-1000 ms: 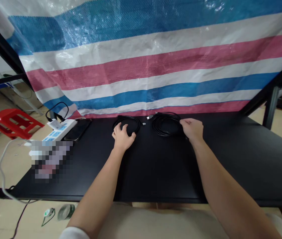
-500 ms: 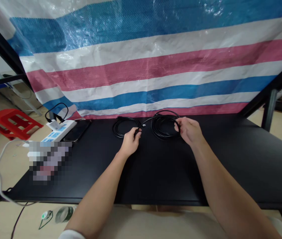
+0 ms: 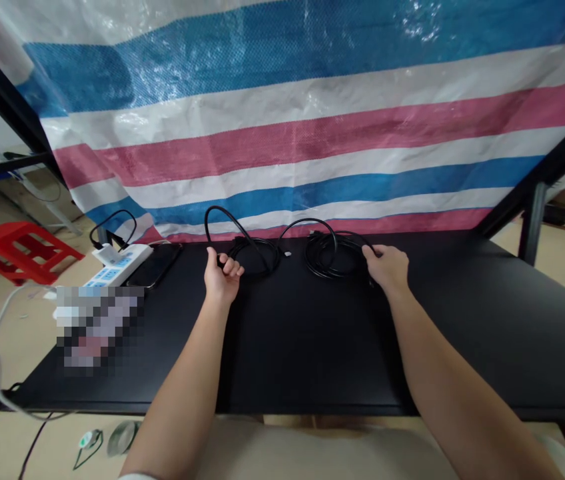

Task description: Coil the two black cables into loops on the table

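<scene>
A black cable lies on the dark table in two coils, the left coil [image 3: 276, 261] and the right coil [image 3: 318, 269], with a raised arc of cable between them. My left hand [image 3: 222, 275] is closed around the cable left of the left coil, thumb pointing up. From that fist a loop of cable rises and bends back down to the coil. My right hand [image 3: 387, 265] pinches the cable at the right edge of the right coil. A small white piece [image 3: 287, 253] sits between the coils.
On the left of the black table [image 3: 312, 353] are a white power strip [image 3: 121, 268] with a plug in it, a dark phone [image 3: 158, 265] and a blurred-out item. A striped sheet [image 3: 292, 133] hangs behind. A red stool [image 3: 22, 252] stands on the floor.
My left hand has moved left with the cable, raising a loop beside the left coil. My right hand has shifted slightly right. The cable between the coils now arches higher.
</scene>
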`<state>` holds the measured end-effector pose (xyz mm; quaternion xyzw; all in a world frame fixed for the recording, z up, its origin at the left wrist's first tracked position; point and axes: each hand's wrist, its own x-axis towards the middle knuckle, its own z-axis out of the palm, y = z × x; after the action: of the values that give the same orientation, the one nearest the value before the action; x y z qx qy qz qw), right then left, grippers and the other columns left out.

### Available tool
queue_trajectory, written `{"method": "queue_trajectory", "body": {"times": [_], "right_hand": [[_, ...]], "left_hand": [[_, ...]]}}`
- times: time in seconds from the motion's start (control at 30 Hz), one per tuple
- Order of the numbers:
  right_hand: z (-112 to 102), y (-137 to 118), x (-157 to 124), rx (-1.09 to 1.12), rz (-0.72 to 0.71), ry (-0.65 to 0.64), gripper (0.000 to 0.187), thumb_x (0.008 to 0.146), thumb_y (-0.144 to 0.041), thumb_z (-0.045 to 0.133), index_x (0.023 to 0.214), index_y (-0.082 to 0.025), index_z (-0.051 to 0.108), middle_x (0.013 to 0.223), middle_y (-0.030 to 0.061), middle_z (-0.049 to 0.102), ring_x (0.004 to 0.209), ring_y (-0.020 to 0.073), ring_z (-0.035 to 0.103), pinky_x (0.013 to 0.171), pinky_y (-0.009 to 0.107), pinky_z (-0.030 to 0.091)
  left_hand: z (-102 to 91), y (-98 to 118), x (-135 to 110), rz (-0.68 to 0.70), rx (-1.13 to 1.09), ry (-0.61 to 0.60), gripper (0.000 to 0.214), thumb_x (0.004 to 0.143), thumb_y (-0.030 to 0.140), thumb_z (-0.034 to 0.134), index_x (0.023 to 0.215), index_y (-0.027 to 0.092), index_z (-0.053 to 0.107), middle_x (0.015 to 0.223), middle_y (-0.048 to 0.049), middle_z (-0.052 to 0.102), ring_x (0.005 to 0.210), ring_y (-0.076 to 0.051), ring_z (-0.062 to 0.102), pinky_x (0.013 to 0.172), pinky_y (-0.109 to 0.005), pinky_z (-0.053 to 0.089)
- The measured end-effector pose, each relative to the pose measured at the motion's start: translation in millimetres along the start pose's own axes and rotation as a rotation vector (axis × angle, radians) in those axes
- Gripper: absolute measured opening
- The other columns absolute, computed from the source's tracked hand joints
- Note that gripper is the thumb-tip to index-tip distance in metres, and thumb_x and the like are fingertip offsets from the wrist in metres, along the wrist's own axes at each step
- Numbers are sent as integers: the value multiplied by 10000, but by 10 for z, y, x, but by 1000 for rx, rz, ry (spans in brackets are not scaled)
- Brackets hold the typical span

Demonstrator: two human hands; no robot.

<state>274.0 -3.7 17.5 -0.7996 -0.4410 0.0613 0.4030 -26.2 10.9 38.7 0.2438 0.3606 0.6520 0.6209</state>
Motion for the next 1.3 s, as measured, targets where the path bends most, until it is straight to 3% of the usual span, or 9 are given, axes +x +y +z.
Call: {"method": "queue_trajectory", "body": {"times": [0.2,0.37,0.5,0.6,0.73,0.83,0.93,1.13,1.3], "right_hand": [[78,134,93,424,69,122,527,856,-478,282,697,-166,676,672,84,673,716,226,636,654,329,476],[-2,54,34,58,16,-23,265,716,-275,569,914,-166,708,974,105,714,968,276,615,866,408,451],[-36,-62,-78,-201,22,-126,261,742,-240,563,947,-156,702,1142,148,655,1137,355,511,918,500,404],[-21,-73,-101,-157,30,-60,173,751,-202,519,826,-152,667,1091,170,653,1114,349,518,909,490,405],[24,6,-9,352,76,135,69,763,-281,490,751,-214,497,736,67,644,761,229,608,742,382,474],[43,78,95,880,164,138,251,788,-471,426,689,-258,337,484,-61,442,431,149,445,483,285,411],[61,110,137,1145,116,80,407,745,-620,418,649,-263,248,463,-98,285,383,117,344,421,259,353],[188,32,-40,651,-255,182,708,264,-461,855,749,-250,384,744,-55,459,634,124,488,656,317,475],[186,-21,-84,568,-103,220,467,535,-510,748,699,-241,404,610,-56,487,555,129,503,599,302,456]], "left_hand": [[-108,76,29,58,-93,14,532,927,488,333,486,193,299,443,63,243,384,-79,278,445,-212,336],[-199,152,38,105,-217,-20,551,961,404,256,459,182,313,403,65,190,367,-79,229,453,-209,328],[-255,186,73,123,-252,22,575,973,365,198,463,179,387,363,64,179,347,-80,195,446,-200,320],[-276,186,111,118,-242,58,571,974,361,207,478,180,426,352,63,189,340,-79,195,440,-194,319],[-260,184,132,115,-237,83,522,969,357,267,515,183,457,370,67,232,336,-73,230,425,-186,310],[-207,191,96,89,-294,93,504,972,339,262,528,183,442,380,71,237,328,-72,234,401,-187,283],[-131,197,32,70,-366,95,496,978,309,235,536,181,418,387,74,240,323,-68,237,390,-189,265],[-59,168,-25,35,-353,98,449,969,275,270,551,183,405,410,78,231,336,-66,248,402,-195,270],[-98,141,-8,47,-295,24,357,929,254,359,587,187,437,458,67,296,381,-74,307,437,-204,300]]}}
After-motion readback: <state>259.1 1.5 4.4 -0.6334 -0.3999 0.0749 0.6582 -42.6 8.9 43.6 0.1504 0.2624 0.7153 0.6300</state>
